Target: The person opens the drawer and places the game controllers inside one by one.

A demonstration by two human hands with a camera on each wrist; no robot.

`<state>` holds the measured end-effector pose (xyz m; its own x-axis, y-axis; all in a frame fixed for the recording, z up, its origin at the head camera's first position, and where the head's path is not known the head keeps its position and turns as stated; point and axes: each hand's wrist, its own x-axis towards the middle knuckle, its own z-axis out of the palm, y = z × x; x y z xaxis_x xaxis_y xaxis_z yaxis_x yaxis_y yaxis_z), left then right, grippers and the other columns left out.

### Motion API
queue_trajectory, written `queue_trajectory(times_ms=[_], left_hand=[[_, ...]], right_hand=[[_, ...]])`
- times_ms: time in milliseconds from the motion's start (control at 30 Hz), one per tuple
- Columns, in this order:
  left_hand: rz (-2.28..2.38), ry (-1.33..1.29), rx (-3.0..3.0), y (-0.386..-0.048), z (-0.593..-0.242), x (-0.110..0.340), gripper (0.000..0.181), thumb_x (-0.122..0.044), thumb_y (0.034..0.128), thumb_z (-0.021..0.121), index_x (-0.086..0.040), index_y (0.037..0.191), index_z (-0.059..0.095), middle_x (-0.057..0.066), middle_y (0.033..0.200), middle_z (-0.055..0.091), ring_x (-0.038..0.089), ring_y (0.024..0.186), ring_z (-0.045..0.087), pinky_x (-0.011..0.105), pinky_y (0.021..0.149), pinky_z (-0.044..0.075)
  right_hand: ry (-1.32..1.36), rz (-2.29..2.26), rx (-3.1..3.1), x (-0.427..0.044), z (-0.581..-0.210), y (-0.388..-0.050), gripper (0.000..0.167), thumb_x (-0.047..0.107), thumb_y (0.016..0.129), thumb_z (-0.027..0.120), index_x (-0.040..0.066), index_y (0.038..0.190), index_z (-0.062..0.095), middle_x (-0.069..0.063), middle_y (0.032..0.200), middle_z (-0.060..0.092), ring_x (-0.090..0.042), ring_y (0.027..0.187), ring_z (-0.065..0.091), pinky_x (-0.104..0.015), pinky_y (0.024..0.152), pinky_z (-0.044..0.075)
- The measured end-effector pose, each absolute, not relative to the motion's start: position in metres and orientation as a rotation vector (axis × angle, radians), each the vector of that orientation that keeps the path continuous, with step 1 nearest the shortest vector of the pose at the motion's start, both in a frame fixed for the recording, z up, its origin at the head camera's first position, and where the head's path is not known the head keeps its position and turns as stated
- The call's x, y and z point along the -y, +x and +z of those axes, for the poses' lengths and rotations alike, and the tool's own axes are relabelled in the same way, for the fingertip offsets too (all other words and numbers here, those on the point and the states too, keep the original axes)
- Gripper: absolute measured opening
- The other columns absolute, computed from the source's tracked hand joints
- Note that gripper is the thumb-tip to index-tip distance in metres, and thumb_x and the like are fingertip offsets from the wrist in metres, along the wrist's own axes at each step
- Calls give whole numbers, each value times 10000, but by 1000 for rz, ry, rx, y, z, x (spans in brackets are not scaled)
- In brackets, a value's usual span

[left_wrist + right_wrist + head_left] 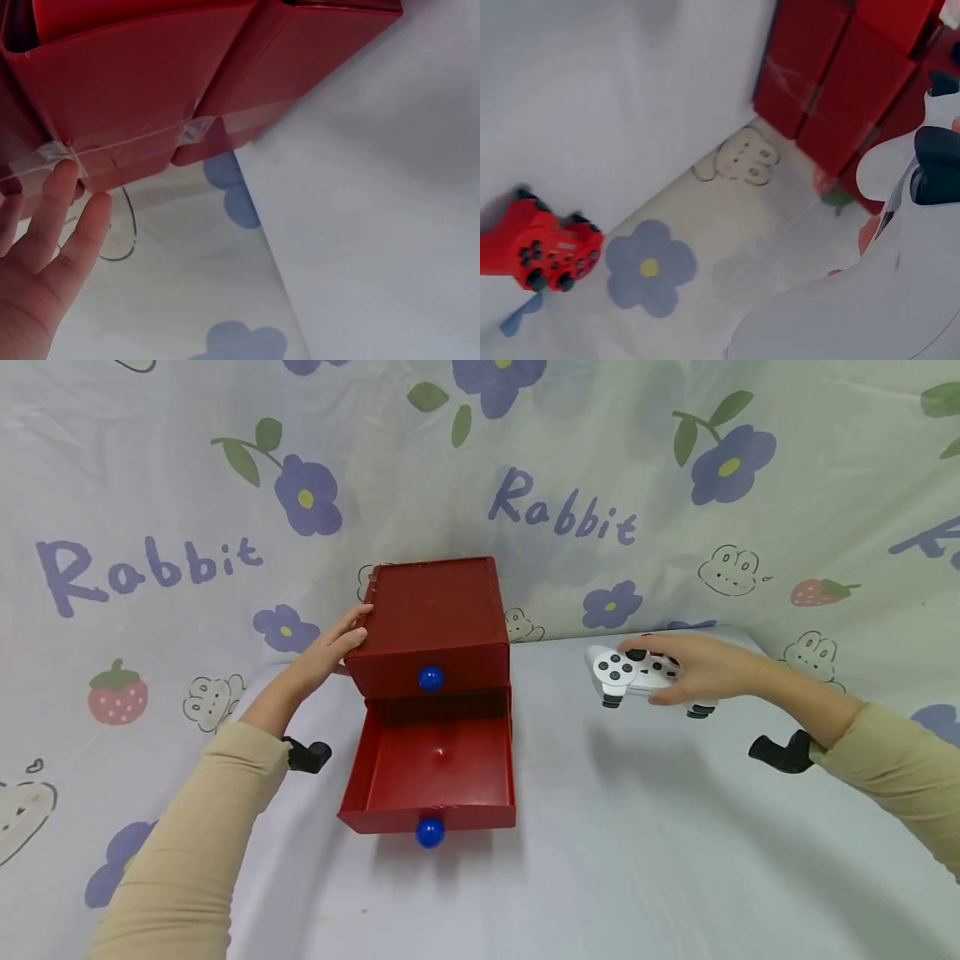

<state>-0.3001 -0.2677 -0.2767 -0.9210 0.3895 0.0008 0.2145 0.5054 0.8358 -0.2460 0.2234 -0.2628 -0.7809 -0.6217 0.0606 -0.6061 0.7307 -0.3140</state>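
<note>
My left hand (321,658) rests against the left side of a red drawer box (438,606), its fingers reaching along the upper side. In the left wrist view, the fingers (88,225) extend loosely beside the taped red side wall. The box's upper drawer, with a blue knob (431,678), is closed. Below it, the lower drawer (442,768) is pulled out, a second blue knob on its front. To the right of the box, my right hand (712,668) grips a white game controller (617,667) above the table. That controller fills the right wrist view's lower right, partly cut off.
A red game controller (555,255) lies on the white tabletop (600,852) near the back edge; in the head view my right hand hides nearly all of it. Behind the table hangs a patterned cloth (585,435) with flowers and rabbits.
</note>
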Motion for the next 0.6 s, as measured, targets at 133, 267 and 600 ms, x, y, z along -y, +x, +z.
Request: queue_trajectory(times_ms=[133,267,600], left_hand=[[1381,535,-2560,-299,-276,267,578,-359,958,290,-224,1476,72,139,1511,116,416,1255,315,563,884,382],[1373,535,-2563,-300,-276,267,579,-366,958,284,-222,1476,70,146,1508,117,415,1245,328,537,870,401],[1400,491,-2548,-298,-274,265,600,-387,955,302,-212,1478,65,139,1514,93,426,1262,307,607,908,344]], right_hand=[[-1007,-519,-2852,-210,-248,-239,649,210,735,737,202,1320,456,-39,965,553,-148,732,470,-277,601,399],[-963,-560,-2819,-197,-236,-232,667,216,746,725,257,1341,429,-65,953,546,-162,674,488,-271,496,424],[-1059,-528,-2824,-160,-216,-224,634,189,735,713,277,1307,456,8,935,543,-151,767,491,-295,610,425]])
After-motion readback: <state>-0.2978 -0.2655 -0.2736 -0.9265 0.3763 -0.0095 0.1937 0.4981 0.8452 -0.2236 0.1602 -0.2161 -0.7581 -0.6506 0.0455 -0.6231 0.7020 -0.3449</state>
